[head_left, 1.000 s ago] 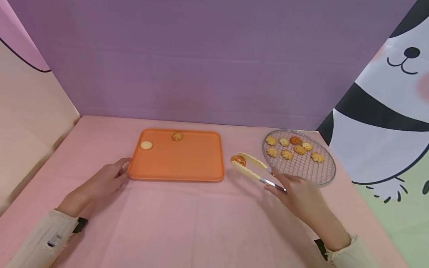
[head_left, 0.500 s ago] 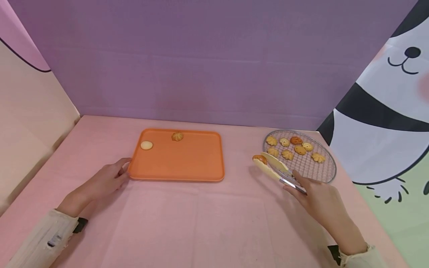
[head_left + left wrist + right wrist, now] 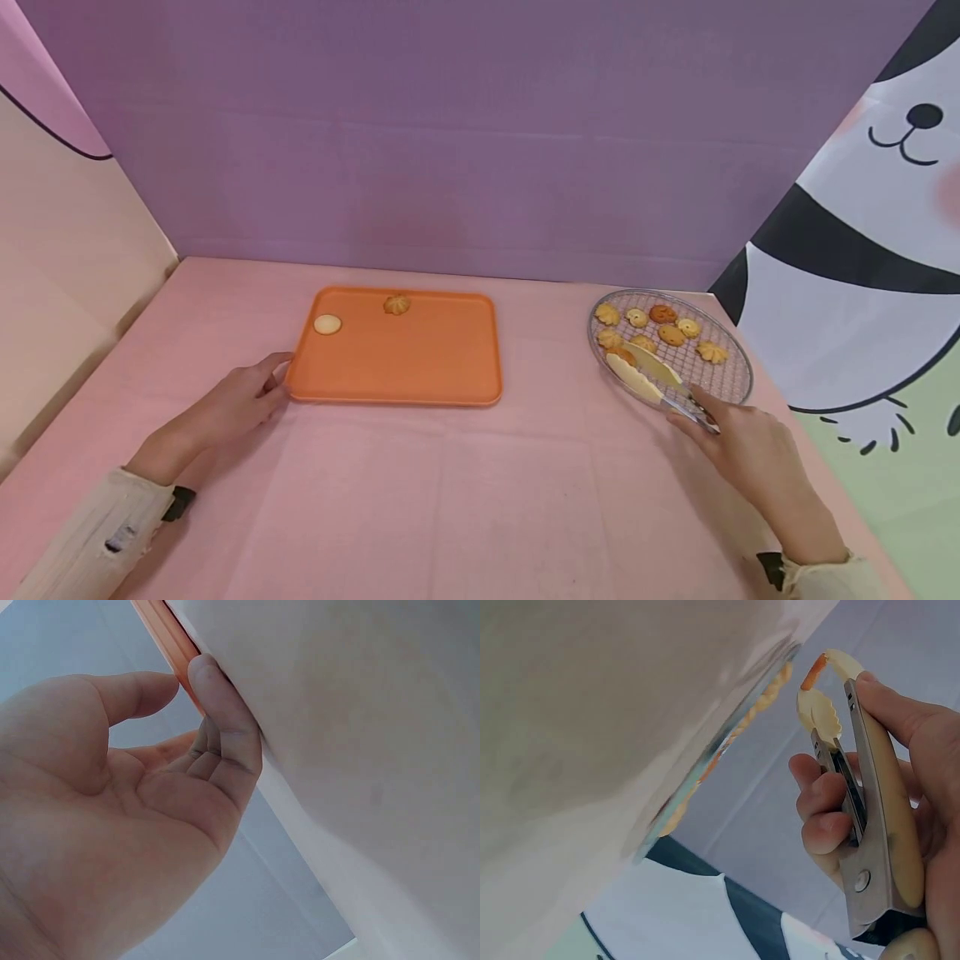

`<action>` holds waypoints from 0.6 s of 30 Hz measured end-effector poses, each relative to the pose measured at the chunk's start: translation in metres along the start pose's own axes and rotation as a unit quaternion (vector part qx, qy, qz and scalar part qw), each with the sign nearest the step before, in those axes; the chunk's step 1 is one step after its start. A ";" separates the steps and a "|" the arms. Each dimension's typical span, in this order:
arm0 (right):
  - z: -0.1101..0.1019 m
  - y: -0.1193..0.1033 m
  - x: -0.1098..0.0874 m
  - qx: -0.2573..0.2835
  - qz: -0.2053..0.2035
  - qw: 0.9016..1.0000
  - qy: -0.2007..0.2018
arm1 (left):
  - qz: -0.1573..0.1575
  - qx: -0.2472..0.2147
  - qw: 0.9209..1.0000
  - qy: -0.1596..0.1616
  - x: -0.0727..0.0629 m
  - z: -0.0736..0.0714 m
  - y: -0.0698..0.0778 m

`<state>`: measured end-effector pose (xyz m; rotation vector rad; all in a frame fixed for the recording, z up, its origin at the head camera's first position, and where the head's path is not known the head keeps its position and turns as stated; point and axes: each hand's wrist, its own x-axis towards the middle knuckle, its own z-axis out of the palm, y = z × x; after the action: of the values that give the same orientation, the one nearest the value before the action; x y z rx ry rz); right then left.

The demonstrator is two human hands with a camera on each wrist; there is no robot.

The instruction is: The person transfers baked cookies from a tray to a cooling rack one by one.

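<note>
My right hand point(image 3: 753, 458) grips a pair of food tongs point(image 3: 636, 380) with cream-coloured tips and metal handles. Between the tips is a brown cookie point(image 3: 814, 672), held over the near left part of a round wire rack point(image 3: 708, 390). In the right wrist view, my fingers and thumb wrap the tong handles, and the cookie hangs above the rack. My left hand point(image 3: 238, 402) pinches the left rim of an orange tray point(image 3: 408, 362) with thumb and fingers. On the tray lie a pale round cookie point(image 3: 327, 324) and a golden shell-shaped cookie point(image 3: 397, 305).
Several cookies lie on the rack, including a dark brown one point(image 3: 663, 314) and a flower-shaped one point(image 3: 712, 352). A pink cloth point(image 3: 420, 500) covers the table. Behind stands a purple wall point(image 3: 465, 142); a panda print point(image 3: 862, 275) is at the right.
My right hand has carried the tongs and brown cookie rightward, from beside the tray to over the rack. My left hand and the tray have stayed in place.
</note>
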<state>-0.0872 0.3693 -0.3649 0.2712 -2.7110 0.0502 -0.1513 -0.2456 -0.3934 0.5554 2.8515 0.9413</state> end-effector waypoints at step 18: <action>0.010 0.015 0.002 0.008 0.016 0.999 -0.033 | 0.005 0.004 1.000 0.003 0.002 0.000 -0.002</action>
<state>-0.0955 0.3830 -0.3729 0.2392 -2.7808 0.0729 -0.1535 -0.2466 -0.3943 0.5692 2.8624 0.9351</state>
